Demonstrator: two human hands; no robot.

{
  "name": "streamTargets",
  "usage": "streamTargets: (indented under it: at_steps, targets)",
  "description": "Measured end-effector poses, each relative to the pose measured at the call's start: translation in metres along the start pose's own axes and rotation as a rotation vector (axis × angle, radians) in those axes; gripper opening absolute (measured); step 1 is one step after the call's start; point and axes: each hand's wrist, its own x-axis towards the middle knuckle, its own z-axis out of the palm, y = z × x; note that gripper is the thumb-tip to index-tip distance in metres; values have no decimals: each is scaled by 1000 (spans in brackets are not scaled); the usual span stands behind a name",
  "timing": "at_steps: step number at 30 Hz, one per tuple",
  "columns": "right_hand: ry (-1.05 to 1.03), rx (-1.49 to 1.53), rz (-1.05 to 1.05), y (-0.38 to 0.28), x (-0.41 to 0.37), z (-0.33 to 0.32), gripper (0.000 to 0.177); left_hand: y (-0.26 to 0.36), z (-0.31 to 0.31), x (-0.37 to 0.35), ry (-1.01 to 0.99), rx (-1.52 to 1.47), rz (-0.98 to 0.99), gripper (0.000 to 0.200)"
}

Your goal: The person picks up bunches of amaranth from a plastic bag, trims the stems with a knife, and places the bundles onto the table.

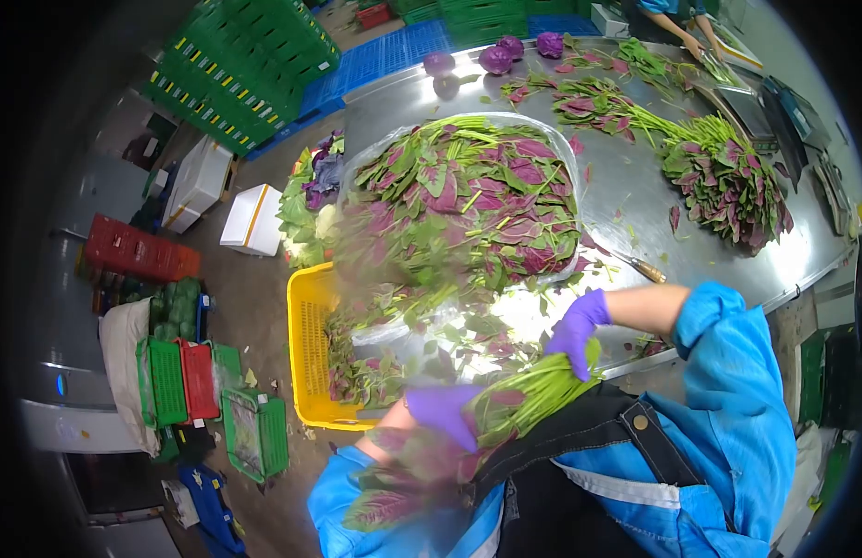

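A bunch of red amaranth, with green stems and purple-green leaves, is held close to my apron. My right hand, in a purple glove, is closed around the stem end. At the leafy end, my left hand, also purple-gloved and partly blurred, grips the bunch; leaves hide some of its fingers. Beyond my hands, a large heap of amaranth lies in a container with a clear plastic liner. A knife with a wooden handle lies on the metal table, just past my right hand.
A yellow crate with amaranth trimmings stands at the table's left edge. Another amaranth pile lies at the right, and purple cabbages at the back. A co-worker's hands are at the far right. Green crates are stacked back left.
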Motion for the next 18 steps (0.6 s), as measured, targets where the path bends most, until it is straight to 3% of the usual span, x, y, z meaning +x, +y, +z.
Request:
streamTargets:
  at_steps: [3,5,6,8,9,11,12,13,14,16,18]
  targets:
    - [132,-112,141,-8,0,47,60,10,-1,-9,-49,-124,51,95]
    - [522,-125,274,-14,4,76,42,23,-17,-19,87,542,176,87]
    - [524,-126,274,-5,10,86,42,25,-18,-34,403,516,245,81]
    - [982,-256,-142,21,28,106,40,16,-32,-72,1080,605,427,67]
    - [1095,-159,-163,33,38,112,38,-3,-52,-90,1446,723,548,60]
    - [1160,-99,-190,32,46,112,39,-85,-90,-138,1421,530,179,48]
    - [1223,-26,-218,30,48,110,39,-106,-72,-134,1263,618,-171,47]
    - [1153,172,-240,7,41,109,44,-114,-50,-120,1081,687,-510,47]
    - [1141,160,-237,2,40,101,44,-121,-30,-101,1095,678,-506,47]
    - [1064,239,-333,-5,43,81,45,-122,8,-48,668,671,-247,41]
    - [1107,205,-367,-18,64,63,44,-126,14,7,809,-4,512,44]
